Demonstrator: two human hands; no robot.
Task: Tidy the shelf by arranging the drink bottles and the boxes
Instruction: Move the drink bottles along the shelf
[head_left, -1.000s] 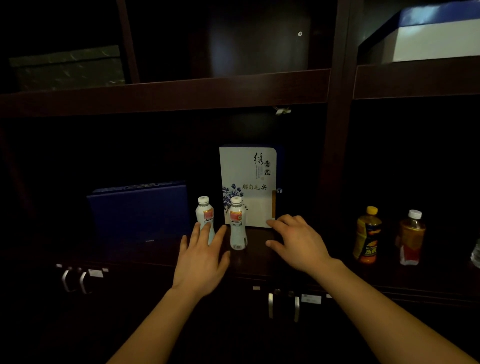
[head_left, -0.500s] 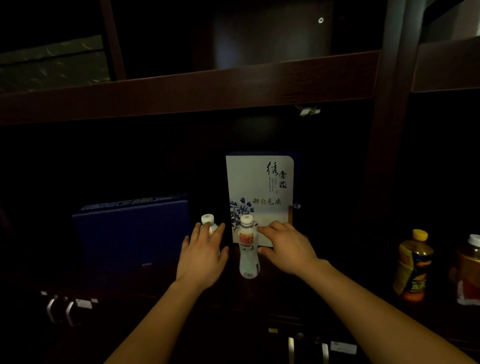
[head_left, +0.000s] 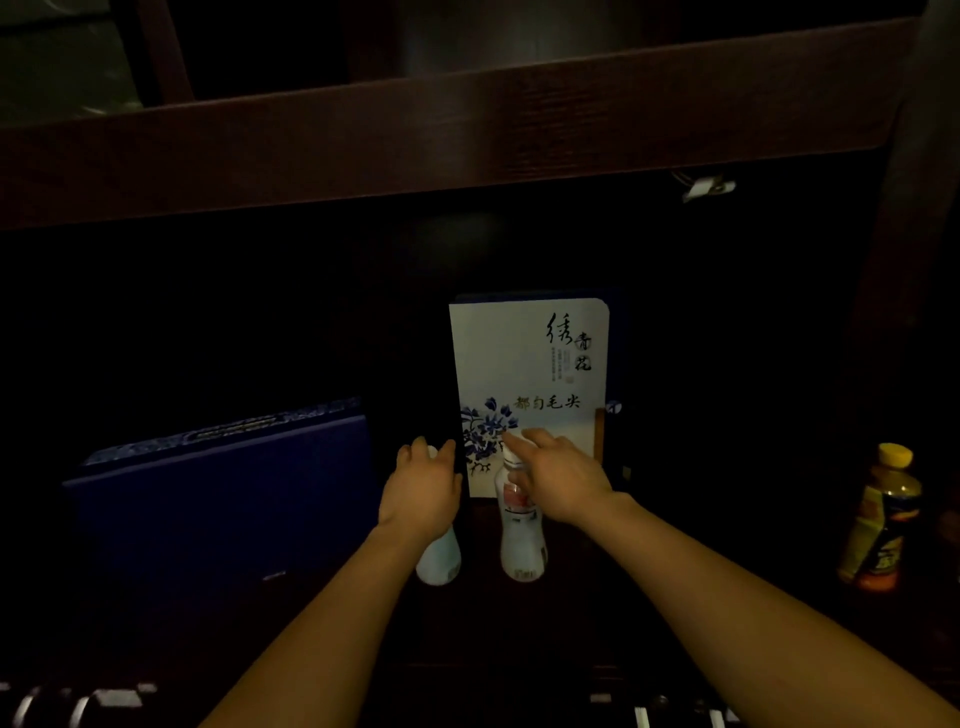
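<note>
Dim light, dark wooden shelf (head_left: 467, 135), and both bare arms were stretched into the middle bay. The left hand (head_left: 422, 488) was wrapped over the upper part of the left white bottle (head_left: 440, 561), its grip clenched round the neck, fingers curled past the cap so only the pale lower body showed beneath the wrist. Just beside it, at three o'clock, stood the right white bottle (head_left: 521, 540), upright, red band on its label. The right hand (head_left: 563, 480) was laid against that bottle's cap and shoulder, forefinger stretched out toward eleven o'clock; whether the grip had actually closed on it I could not tell, as the back of the hand hid the thumb.

Behind both bottles, at twelve o'clock, the white gift box (head_left: 527, 358) stood on end, blue flowers and brush lettering on its face, the right hand's fingertips overlapping its lower edge. Off at nine o'clock from the left hand, the blue box (head_left: 223, 499) stood on its long edge at the back of the shelf, near the left bottle but apart from it.

Well away at three o'clock, in the next bay, a yellow-capped orange bottle (head_left: 880, 519) stood alone in the gloom. Down at the bottom edge, metal cabinet handles (head_left: 78, 709) caught a little light.
</note>
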